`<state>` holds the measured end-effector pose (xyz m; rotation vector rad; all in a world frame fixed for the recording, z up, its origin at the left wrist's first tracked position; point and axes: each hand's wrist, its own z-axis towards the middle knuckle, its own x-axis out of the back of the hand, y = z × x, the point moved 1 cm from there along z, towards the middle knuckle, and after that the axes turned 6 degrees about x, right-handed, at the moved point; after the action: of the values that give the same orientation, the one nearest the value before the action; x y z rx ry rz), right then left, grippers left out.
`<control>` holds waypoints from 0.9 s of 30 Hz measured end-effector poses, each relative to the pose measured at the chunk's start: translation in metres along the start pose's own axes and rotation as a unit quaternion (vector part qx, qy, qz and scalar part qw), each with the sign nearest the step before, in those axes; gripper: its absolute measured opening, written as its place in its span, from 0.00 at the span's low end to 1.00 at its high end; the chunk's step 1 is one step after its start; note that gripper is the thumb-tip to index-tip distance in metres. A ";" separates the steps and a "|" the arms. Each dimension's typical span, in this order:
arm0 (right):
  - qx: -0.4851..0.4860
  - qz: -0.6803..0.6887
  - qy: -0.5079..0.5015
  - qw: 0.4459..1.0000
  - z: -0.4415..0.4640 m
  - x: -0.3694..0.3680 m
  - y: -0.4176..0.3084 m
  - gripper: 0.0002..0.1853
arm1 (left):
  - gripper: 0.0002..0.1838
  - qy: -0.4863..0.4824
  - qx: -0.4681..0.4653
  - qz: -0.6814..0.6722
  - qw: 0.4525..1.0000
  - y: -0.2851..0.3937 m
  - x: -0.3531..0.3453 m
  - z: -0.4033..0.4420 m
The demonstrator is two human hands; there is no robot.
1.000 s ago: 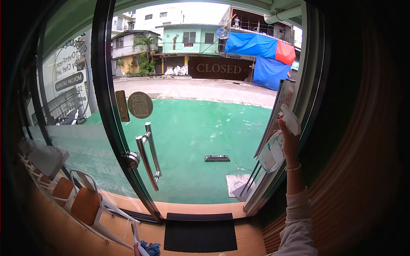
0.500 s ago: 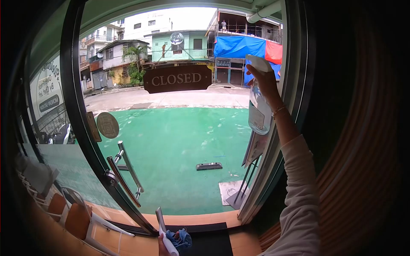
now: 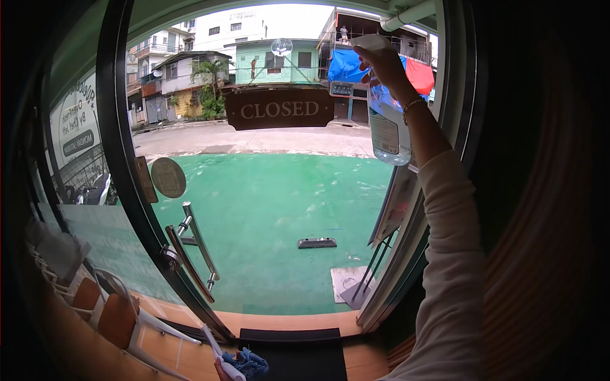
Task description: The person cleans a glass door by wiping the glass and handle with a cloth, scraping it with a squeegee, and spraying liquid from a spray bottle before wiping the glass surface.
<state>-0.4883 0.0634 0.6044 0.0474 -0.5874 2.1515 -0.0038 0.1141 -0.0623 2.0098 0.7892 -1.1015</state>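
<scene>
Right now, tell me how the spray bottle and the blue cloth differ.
The spray bottle is clear with a white top; the blue cloth is not see-through. The bottle keeps a firm shape, roughly upright; the cloth is crumpled. The bottle is high in the right grip, the cloth low beside the left grip.

White chair (image 3: pixel 119 321), black mat (image 3: pixel 306 360), blue tarp (image 3: pixel 345 66)

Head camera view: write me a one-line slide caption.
Right hand holds up a spray bottle before a glass door with a CLOSED sign; left hand holds a white-handled tool, blue cloth beside it.
</scene>
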 end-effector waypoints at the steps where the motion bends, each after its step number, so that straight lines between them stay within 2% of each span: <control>1: -0.013 -0.004 0.002 1.000 0.002 0.001 0.004 0.22 | 0.31 0.000 0.017 -0.018 1.000 0.003 0.012 0.005; 3: -0.005 -0.009 0.011 1.000 0.001 0.005 0.005 0.24 | 0.31 -0.002 0.052 -0.054 0.997 0.006 0.025 0.015; 7: -0.026 -0.037 0.044 0.998 0.004 0.021 0.017 0.23 | 0.28 -0.005 0.067 -0.019 0.998 0.005 0.035 0.029; 9: -0.025 -0.039 0.043 0.998 0.007 0.034 0.029 0.23 | 0.25 0.003 0.073 -0.023 0.997 0.000 0.007 0.023; 12: -0.068 -0.046 0.058 0.995 -0.002 0.049 0.028 0.23 | 0.22 0.020 0.023 -0.008 1.000 -0.006 -0.058 -0.012; 15: -0.080 -0.049 0.063 0.994 -0.005 0.061 0.029 0.21 | 0.21 -0.146 0.120 -0.155 0.970 -0.002 -0.045 -0.009; 18: -0.072 -0.061 0.077 0.993 -0.004 0.067 0.032 0.22 | 0.22 -0.029 -0.042 0.061 0.997 -0.010 -0.059 -0.017; 21: -0.101 -0.071 0.085 0.989 -0.007 0.075 0.030 0.21 | 0.23 -0.066 0.034 -0.021 0.997 -0.011 -0.034 -0.001; 27: -0.069 -0.041 0.106 0.991 -0.011 0.106 0.037 0.18 | 0.32 -0.057 0.053 0.017 0.997 -0.008 0.005 0.013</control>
<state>-0.5798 0.1300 0.6055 -0.2274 -0.5980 2.0001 -0.0134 0.1090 -0.0742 2.0201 0.6481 -1.2484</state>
